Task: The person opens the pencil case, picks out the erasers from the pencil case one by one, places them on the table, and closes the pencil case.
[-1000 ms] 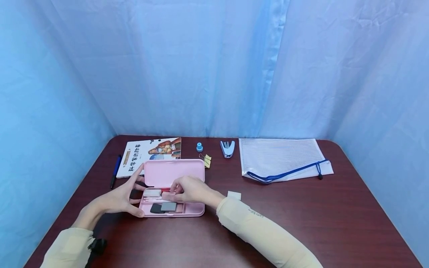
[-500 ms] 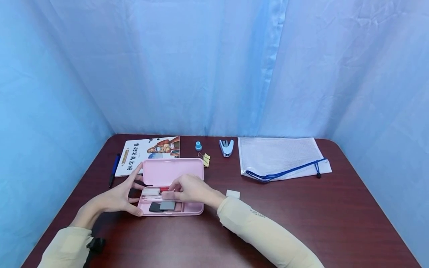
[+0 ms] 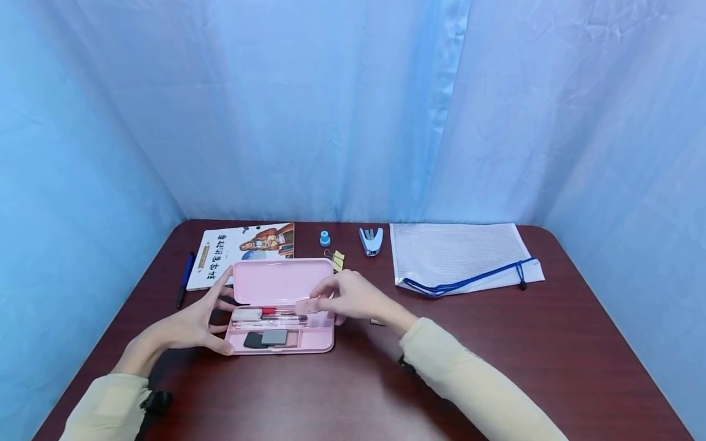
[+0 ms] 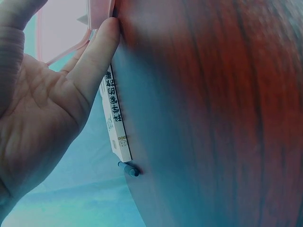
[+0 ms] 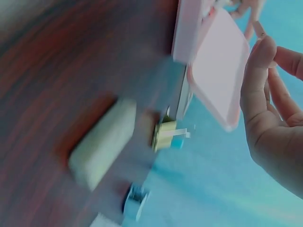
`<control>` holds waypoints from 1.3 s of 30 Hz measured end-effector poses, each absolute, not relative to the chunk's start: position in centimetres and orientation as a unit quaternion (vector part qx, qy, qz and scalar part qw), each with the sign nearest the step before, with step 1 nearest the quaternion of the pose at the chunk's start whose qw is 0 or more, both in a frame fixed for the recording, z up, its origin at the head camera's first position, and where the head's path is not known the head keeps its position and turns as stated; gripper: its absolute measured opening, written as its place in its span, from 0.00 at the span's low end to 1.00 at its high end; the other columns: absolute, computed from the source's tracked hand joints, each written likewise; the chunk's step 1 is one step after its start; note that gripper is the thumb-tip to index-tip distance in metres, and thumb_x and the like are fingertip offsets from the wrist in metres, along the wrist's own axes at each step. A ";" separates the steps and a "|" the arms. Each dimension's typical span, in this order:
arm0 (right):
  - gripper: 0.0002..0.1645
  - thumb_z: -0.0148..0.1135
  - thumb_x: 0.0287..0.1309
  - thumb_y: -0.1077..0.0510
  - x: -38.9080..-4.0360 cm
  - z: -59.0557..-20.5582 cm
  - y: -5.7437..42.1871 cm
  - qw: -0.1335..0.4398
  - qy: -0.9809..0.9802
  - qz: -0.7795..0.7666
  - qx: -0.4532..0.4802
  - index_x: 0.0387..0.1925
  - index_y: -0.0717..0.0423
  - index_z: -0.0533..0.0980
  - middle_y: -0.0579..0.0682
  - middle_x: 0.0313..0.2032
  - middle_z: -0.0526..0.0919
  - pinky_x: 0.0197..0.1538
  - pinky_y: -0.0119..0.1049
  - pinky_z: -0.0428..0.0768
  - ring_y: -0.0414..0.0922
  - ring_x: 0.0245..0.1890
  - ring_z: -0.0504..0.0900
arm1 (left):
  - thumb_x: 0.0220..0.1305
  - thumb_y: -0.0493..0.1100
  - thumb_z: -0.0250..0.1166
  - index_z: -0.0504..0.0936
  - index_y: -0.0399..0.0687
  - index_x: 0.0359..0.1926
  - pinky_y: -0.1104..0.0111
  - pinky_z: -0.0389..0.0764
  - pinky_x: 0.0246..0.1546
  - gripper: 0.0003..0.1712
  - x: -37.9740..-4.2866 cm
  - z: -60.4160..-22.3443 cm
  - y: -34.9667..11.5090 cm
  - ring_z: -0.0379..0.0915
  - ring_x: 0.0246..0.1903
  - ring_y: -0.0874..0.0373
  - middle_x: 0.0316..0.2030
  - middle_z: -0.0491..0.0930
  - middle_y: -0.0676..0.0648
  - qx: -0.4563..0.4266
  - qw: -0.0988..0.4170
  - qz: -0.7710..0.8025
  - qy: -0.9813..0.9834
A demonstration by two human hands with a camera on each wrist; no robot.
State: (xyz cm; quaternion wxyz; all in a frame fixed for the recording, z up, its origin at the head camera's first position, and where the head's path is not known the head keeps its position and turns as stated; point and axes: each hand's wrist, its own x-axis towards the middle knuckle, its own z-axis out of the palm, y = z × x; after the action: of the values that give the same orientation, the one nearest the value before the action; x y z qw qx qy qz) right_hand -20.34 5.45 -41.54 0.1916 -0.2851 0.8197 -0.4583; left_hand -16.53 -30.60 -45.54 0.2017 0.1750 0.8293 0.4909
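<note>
An opened pink pencil case lies on the table. My left hand spans its left end, thumb at the front corner and index finger up at the lid; the left wrist view shows these fingers straight. Between thumb and fingers my right hand pinches a small pink eraser above the case's right half. Inside the back compartment are a white eraser, a red pen and several other pens. A grey block and a black one lie in the front compartment.
Behind the case are a picture book, a dark blue pen, a blue bottle-shaped item, a yellow binder clip and a light-blue stapler. A mesh zip bag lies right. Another white eraser sits near my right wrist.
My right hand has lifted the pink eraser from the back compartment and moved right with it, uncovering the pens. The left hand keeps its place on the case.
</note>
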 end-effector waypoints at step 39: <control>0.21 0.67 0.66 0.55 -19.8 -43.7 26.7 0.270 0.809 -0.507 -0.129 0.53 0.66 0.81 0.64 0.37 0.85 0.33 0.45 0.88 0.50 0.31 0.84 | 0.47 0.42 0.83 0.25 0.72 0.79 0.47 0.81 0.54 0.81 -16.4 -45.6 -30.6 0.57 0.66 0.34 0.68 0.49 0.35 0.173 0.201 0.486 0.833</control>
State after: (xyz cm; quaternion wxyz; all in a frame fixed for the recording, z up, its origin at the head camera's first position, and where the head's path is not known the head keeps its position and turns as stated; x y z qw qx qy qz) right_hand -19.82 26.70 -43.70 0.2697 -0.1288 0.8087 -0.5066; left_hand -16.45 -30.56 -45.63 0.2010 0.1727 0.8329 0.4859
